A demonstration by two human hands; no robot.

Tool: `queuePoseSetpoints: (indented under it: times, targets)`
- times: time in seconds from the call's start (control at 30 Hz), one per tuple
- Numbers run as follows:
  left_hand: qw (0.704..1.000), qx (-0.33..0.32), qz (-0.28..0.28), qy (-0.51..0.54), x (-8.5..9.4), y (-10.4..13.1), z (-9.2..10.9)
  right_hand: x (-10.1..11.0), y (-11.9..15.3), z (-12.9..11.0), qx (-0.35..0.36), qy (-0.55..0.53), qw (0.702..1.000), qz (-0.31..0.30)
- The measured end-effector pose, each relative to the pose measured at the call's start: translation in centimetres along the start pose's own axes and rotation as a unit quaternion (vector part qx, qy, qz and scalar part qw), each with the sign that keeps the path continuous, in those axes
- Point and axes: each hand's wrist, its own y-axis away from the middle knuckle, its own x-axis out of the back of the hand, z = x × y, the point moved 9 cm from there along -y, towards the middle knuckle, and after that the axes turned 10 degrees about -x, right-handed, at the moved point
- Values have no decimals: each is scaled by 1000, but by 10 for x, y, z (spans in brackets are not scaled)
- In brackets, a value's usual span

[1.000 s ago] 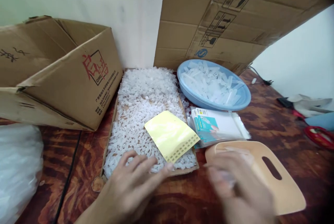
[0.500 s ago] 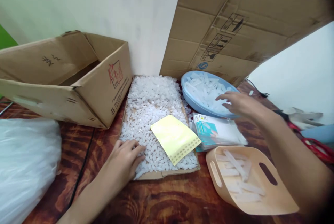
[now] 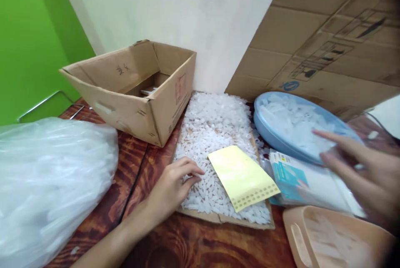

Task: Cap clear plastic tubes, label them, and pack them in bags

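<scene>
My left hand (image 3: 178,178) hovers at the left edge of a cardboard sheet (image 3: 215,218) covered with small white plastic pieces (image 3: 215,122). Its thumb and forefinger are drawn close together; whatever is between them is too small to make out. On the pieces lies a yellow card (image 3: 242,176) with rows of dots. My right hand (image 3: 359,159), smeared by motion, is over the near right side of a blue basin (image 3: 271,141) filled with whitish translucent plastic pieces (image 3: 293,120). Forefinger and thumb stand apart there. A small pale spot shows near the palm, unclear.
Printed plastic packets (image 3: 290,180) lie below the basin. An orange basket (image 3: 290,230) with pale strips stands at the lower right. At left are an open cardboard box (image 3: 173,101) and a bulging clear bag (image 3: 56,184). A large carton (image 3: 281,38) leans behind.
The view has swung left, so things sit farther right. My left thumb and forefinger have come closer together. My right hand has drawn back toward the basin's near edge.
</scene>
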Motion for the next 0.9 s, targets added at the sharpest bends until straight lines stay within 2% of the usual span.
queuePoseSetpoints:
  times: [0.07,0.17,0.23,0.3,0.37,0.43,0.53,0.63,0.77,0.9]
  targets:
    - [999,18,23,41,3,-2,2,-18,63,-44,48,-42,993,-96]
    - [990,72,33,116,-2,1,-7,-54,126,-102,84,-118,977,-158]
    - [979,107,27,170,-8,3,-11,-84,141,-126,89,-170,961,-198]
    - [972,121,17,202,-14,4,-11,-109,141,-139,85,-220,944,-229]
    - [966,135,23,219,-15,4,-10,-127,138,-145,79,-263,927,-255]
    - [953,172,56,243,-14,6,-15,-139,137,-146,65,-293,913,-277]
    - [927,223,100,286,-16,12,-25,-145,142,-141,36,-331,903,-271]
    - [916,237,113,304,-18,16,-30,-145,147,-133,6,-354,901,-252]
    - [937,208,120,253,-11,14,-27,-143,149,-128,-3,-351,903,-249]
    - [972,143,87,164,-6,8,-14,-135,148,-130,23,-350,907,-233]
